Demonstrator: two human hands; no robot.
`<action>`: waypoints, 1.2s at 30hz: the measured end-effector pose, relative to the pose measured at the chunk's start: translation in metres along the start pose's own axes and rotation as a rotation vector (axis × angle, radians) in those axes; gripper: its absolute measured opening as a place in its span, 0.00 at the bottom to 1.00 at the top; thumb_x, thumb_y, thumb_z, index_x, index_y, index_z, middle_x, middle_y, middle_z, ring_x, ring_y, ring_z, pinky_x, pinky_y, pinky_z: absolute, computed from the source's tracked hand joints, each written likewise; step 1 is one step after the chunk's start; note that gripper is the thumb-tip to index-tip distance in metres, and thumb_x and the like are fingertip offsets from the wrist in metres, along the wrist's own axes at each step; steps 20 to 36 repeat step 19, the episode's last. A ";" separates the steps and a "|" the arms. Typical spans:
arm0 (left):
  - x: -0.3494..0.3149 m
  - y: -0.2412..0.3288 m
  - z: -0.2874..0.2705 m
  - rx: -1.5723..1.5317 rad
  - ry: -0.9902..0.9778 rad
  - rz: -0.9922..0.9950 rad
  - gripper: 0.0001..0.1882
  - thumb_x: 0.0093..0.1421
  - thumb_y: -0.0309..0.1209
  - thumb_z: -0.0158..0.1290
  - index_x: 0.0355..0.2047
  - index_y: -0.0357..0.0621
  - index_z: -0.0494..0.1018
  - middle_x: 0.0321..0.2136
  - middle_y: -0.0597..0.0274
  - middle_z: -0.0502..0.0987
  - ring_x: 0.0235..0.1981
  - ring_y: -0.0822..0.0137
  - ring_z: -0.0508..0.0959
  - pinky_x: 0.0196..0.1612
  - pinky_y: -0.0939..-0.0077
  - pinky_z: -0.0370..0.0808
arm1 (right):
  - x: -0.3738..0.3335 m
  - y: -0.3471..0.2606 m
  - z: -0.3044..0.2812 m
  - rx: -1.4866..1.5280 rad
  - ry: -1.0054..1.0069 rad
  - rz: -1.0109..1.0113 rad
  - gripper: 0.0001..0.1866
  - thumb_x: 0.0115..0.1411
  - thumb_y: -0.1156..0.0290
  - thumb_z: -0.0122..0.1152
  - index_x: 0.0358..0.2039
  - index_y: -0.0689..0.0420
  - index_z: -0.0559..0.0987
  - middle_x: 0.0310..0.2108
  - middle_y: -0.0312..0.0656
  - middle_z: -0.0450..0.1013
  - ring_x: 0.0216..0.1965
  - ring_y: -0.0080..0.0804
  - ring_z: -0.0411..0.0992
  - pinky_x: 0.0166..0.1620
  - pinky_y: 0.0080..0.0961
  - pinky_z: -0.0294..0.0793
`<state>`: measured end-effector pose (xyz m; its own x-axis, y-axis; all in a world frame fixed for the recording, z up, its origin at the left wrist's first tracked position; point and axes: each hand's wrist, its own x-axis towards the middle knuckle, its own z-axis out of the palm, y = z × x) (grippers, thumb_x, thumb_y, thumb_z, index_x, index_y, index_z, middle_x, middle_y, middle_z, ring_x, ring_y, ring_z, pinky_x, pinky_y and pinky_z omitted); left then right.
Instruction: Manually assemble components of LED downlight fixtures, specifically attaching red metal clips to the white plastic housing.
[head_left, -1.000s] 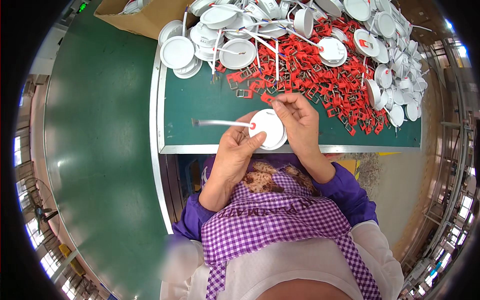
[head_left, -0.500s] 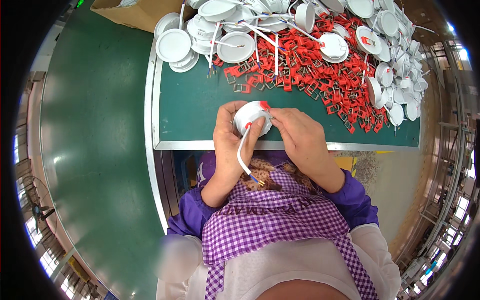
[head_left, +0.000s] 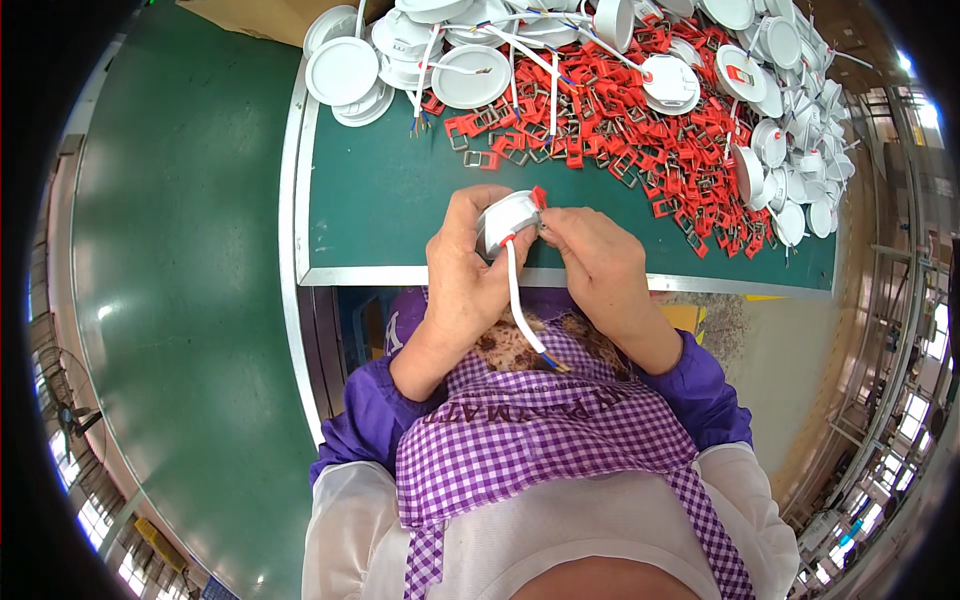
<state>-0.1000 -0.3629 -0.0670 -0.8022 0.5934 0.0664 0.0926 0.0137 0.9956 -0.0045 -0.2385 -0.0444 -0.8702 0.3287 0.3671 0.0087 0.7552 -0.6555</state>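
My left hand (head_left: 462, 262) grips a round white lamp housing (head_left: 505, 217) tilted on edge above the near rim of the green table (head_left: 380, 205). A white cable (head_left: 520, 305) hangs from it toward my chest. Red clips sit on the housing's rim. My right hand (head_left: 590, 250) pinches at the housing's right side, at a red spring clip (head_left: 539, 196) there. Both hands are close together, just over the table's metal edge.
A big heap of red clips with metal springs (head_left: 640, 130) covers the far middle and right of the table. White round housings are stacked at the far left (head_left: 345, 72) and scattered along the right (head_left: 790, 150). A green floor (head_left: 180, 300) lies to the left.
The housing lay flat on the table with its cable stretched left; now both hands have lifted it, turned it on edge and pulled it nearer, and the cable hangs down.
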 end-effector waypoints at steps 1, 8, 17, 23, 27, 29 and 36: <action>0.000 0.001 -0.002 -0.001 -0.002 -0.002 0.18 0.56 0.22 0.61 0.45 0.38 0.68 0.33 0.56 0.79 0.33 0.73 0.79 0.34 0.78 0.76 | -0.001 0.003 0.000 -0.020 0.010 -0.050 0.10 0.57 0.80 0.57 0.40 0.62 0.75 0.31 0.45 0.75 0.32 0.43 0.75 0.34 0.35 0.74; -0.008 0.010 -0.008 0.086 -0.117 0.030 0.20 0.54 0.21 0.61 0.45 0.40 0.68 0.34 0.56 0.79 0.33 0.72 0.79 0.35 0.76 0.76 | -0.011 0.011 0.000 0.157 -0.044 0.138 0.12 0.57 0.76 0.60 0.42 0.61 0.75 0.33 0.43 0.76 0.35 0.40 0.75 0.36 0.29 0.74; -0.018 0.015 -0.014 -0.124 -0.202 -0.191 0.22 0.55 0.22 0.62 0.49 0.41 0.68 0.37 0.57 0.78 0.38 0.72 0.79 0.38 0.79 0.77 | -0.008 0.005 -0.020 0.526 -0.216 0.421 0.29 0.59 0.72 0.63 0.60 0.59 0.67 0.46 0.46 0.76 0.42 0.30 0.76 0.43 0.26 0.75; -0.019 0.018 -0.016 -0.222 -0.223 -0.178 0.21 0.57 0.23 0.61 0.50 0.42 0.69 0.39 0.56 0.77 0.39 0.71 0.79 0.39 0.80 0.77 | -0.005 0.003 -0.026 0.560 -0.323 0.547 0.30 0.62 0.69 0.62 0.63 0.57 0.65 0.48 0.41 0.76 0.47 0.27 0.73 0.48 0.24 0.73; -0.019 0.018 -0.016 -0.222 -0.223 -0.178 0.21 0.57 0.23 0.61 0.50 0.42 0.69 0.39 0.56 0.77 0.39 0.71 0.79 0.39 0.80 0.77 | -0.005 0.003 -0.026 0.560 -0.323 0.547 0.30 0.62 0.69 0.62 0.63 0.57 0.65 0.48 0.41 0.76 0.47 0.27 0.73 0.48 0.24 0.73; -0.019 0.018 -0.016 -0.222 -0.223 -0.178 0.21 0.57 0.23 0.61 0.50 0.42 0.69 0.39 0.56 0.77 0.39 0.71 0.79 0.39 0.80 0.77 | -0.005 0.003 -0.026 0.560 -0.323 0.547 0.30 0.62 0.69 0.62 0.63 0.57 0.65 0.48 0.41 0.76 0.47 0.27 0.73 0.48 0.24 0.73; -0.019 0.018 -0.016 -0.222 -0.223 -0.178 0.21 0.57 0.23 0.61 0.50 0.42 0.69 0.39 0.56 0.77 0.39 0.71 0.79 0.39 0.80 0.77 | -0.005 0.003 -0.026 0.560 -0.323 0.547 0.30 0.62 0.69 0.62 0.63 0.57 0.65 0.48 0.41 0.76 0.47 0.27 0.73 0.48 0.24 0.73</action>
